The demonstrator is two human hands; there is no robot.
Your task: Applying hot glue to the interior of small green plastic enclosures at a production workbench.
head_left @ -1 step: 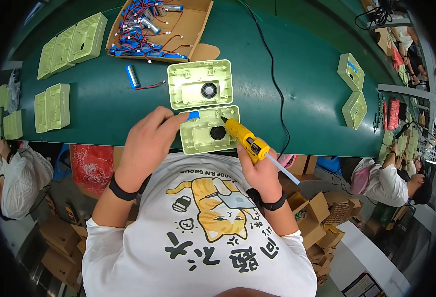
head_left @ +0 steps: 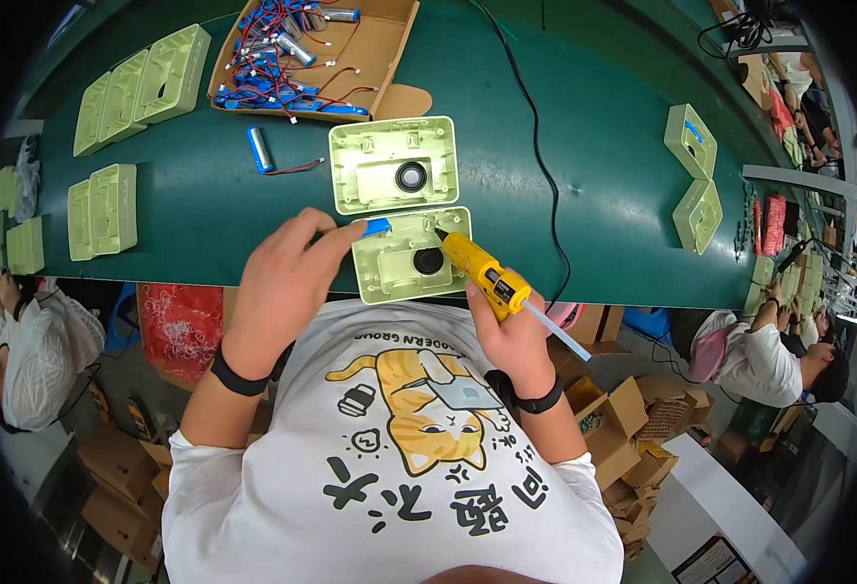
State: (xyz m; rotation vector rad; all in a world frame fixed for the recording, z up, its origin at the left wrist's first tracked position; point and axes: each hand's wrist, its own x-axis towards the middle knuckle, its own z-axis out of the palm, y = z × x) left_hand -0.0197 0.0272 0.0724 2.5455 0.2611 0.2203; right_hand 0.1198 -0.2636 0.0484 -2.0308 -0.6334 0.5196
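Note:
Two pale green plastic housings lie end to end before me, the far housing (head_left: 348,185) and the near housing (head_left: 370,282), each with a round black speaker, such as the near speaker (head_left: 428,261). My left hand (head_left: 297,258) pinches a blue battery (head_left: 377,227) at the near housing's upper left corner; my fingers hide part of it. My right hand (head_left: 514,336) is wrapped round a yellow hot glue gun (head_left: 477,265). Its dark nozzle points into the near housing, by the upper wall. A whitish glue stick (head_left: 557,333) sticks out of its back.
A cardboard box (head_left: 378,63) of wired blue batteries stands at the back, with a loose battery (head_left: 259,151) in front. Green housings stand at left (head_left: 114,209) and right (head_left: 698,216). A black cable (head_left: 535,127) crosses the green table. Other people sit on both sides.
My left hand and the blue battery have shifted very slightly to the left. The glue gun and the housings look the same.

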